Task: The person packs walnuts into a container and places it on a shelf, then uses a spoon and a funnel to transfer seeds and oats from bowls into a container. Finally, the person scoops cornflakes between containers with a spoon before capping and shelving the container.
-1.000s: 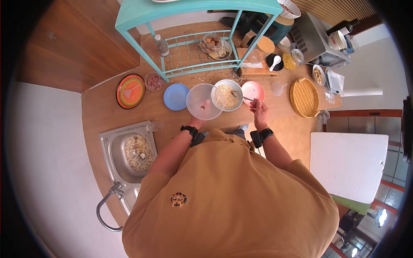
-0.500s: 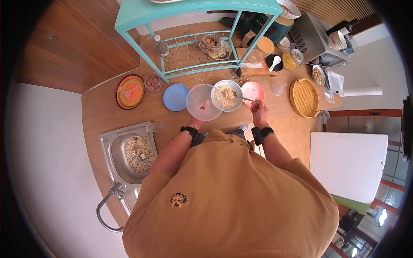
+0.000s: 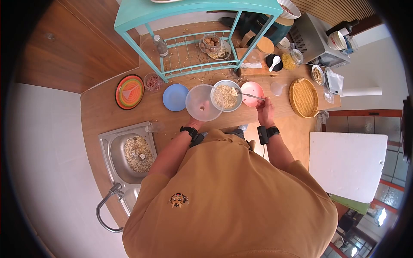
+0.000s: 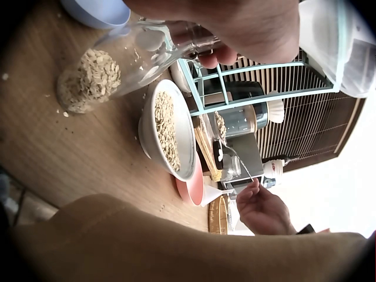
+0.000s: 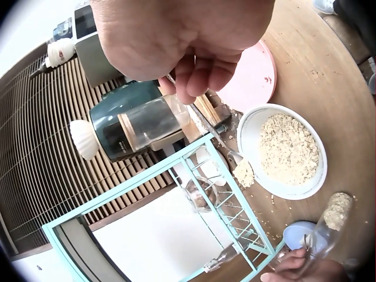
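Note:
My left hand [image 3: 195, 123] grips the neck of a clear bottle [image 4: 138, 59] with oat flakes at its bottom; in the head view a wide translucent funnel-like piece [image 3: 198, 95] covers the bottle. To its right stands a white bowl [image 3: 226, 81] of oats. Between thumb and fingers, my right hand [image 3: 265, 112] pinches the handle of a metal spoon [image 3: 254, 96]. The spoon's tip carries a heap of flakes [image 5: 243, 173], raised near the bowl's rim in the right wrist view. A pink plate [image 3: 253, 89] lies under the handle.
Left of the bottle is a blue bowl [image 3: 175, 97], then a red-and-green plate [image 3: 130, 92]. A turquoise rack [image 3: 198, 66] stands behind. A wicker basket [image 3: 303, 98] sits at the right. The sink [image 3: 112, 148] at the left holds scattered flakes.
My right hand has moved right and the spoon tip has risen out of the oats with flakes on it. My left hand and the bottle have stayed nearly still.

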A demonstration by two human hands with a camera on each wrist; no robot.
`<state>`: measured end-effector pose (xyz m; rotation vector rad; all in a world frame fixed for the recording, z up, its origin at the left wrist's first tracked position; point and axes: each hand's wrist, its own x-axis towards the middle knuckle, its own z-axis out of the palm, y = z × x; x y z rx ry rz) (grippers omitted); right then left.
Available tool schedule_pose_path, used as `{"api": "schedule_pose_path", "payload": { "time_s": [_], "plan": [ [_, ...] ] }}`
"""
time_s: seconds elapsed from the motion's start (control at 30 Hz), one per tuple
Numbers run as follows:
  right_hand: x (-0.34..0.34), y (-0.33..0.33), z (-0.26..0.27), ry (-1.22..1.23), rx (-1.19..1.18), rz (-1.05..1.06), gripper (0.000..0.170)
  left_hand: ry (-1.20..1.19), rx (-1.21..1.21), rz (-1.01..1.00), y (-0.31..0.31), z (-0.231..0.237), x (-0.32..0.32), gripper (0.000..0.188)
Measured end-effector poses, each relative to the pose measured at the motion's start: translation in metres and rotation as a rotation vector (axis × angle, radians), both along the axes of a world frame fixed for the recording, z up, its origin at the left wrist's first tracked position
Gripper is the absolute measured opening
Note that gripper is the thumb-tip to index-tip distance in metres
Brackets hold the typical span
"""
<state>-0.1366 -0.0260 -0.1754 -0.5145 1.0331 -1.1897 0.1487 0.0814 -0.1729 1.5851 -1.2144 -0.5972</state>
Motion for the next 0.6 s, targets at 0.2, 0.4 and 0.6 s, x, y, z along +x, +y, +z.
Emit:
{"api": "schedule_pose_path", "payload": {
  "time_s": [0.2,0.4,0.6],
  "plan": [
    [0.004,-0.004,0.029,-0.015,-0.046,0.014,0.03,-0.053,0.017,0.017,0.0,0.001,0.0,0.023],
    [0.015,-0.005,0.077,-0.045,-0.116,0.072,0.03,-0.021,-0.002,0.04,-0.001,0.003,-0.002,0.025],
    [0.041,0.007,0.135,-0.156,-0.166,0.098,0.03,0.016,-0.007,0.052,-0.001,-0.004,-0.002,0.025]
  ]
}}
